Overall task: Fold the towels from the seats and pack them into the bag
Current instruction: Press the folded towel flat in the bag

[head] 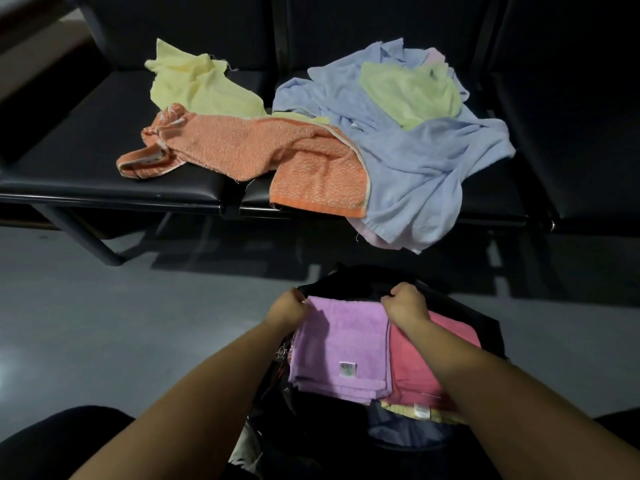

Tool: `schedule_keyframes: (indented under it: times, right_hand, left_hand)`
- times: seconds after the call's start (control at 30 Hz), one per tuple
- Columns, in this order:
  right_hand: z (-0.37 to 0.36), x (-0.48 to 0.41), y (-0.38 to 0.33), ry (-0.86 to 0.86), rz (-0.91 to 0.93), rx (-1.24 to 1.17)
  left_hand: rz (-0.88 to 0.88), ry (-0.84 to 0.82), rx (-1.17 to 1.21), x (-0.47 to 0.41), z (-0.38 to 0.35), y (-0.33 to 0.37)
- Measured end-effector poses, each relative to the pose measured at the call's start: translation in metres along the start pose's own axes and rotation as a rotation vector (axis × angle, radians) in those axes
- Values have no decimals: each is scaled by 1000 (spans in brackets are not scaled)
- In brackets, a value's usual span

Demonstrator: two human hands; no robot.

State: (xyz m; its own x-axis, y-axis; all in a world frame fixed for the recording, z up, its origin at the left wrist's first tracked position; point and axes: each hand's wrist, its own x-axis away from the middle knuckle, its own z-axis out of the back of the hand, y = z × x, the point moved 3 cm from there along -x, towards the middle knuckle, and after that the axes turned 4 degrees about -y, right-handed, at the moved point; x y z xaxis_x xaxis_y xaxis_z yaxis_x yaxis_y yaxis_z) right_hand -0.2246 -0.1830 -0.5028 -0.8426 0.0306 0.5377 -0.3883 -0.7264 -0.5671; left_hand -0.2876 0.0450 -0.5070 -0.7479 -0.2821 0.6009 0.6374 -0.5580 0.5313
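Pinching far corners of the folded purple terry towel (341,344), left grip (289,308) and right grip (403,303) are holding it inside the black fabric bag (349,280); keeping edges level seems wise.

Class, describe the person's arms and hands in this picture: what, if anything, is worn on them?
The left forearm and right forearm are bare, no sleeves showing. The left hand and right hand wear no gloves; no watch, bracelet or ring shows.
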Motion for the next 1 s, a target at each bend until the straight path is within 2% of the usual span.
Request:
schedule_keyframes:
  times: [0.1,0.2,0.3,0.37,0.43,0.57,0.63,0.73,0.87,0.93,1.0]
  right_hand:
    - [17,3,-16,-9,49,29]
    - [35,10,-44,-7,152,-76]
    - [51,24,-78,-90,197,-227]
    - [69,33,-102,-128,265,-240]
    - [99,38,-121,-41,351,-209]
    - [162,37,-139,168,461,-118]
    - [185,31,-143,221,474,-65]
    - [200,13,-145,249,438,25]
    - [184,-3,-157,192,509,131]
    - [164,-8,-169,148,548,190]
    - [142,-12,-182,129,580,234]
  left_hand:
    - [-34,34,147,4,12,22]
    - [-124,44,351,6,29,52]
    - [-221,56,388,20,55,94]
    - [-267,30,382,29,74,119]
    - [-307,27,367,35,95,140]
    - [-435,135,336,38,133,173]
    - [-506,210,268,38,144,191]
    - [-556,317,-9,32,147,213]
    - [-444,349,-353,-2,139,212]
    - [-406,353,-388,-13,138,203]
    - [-464,395,-290,-20,142,195]
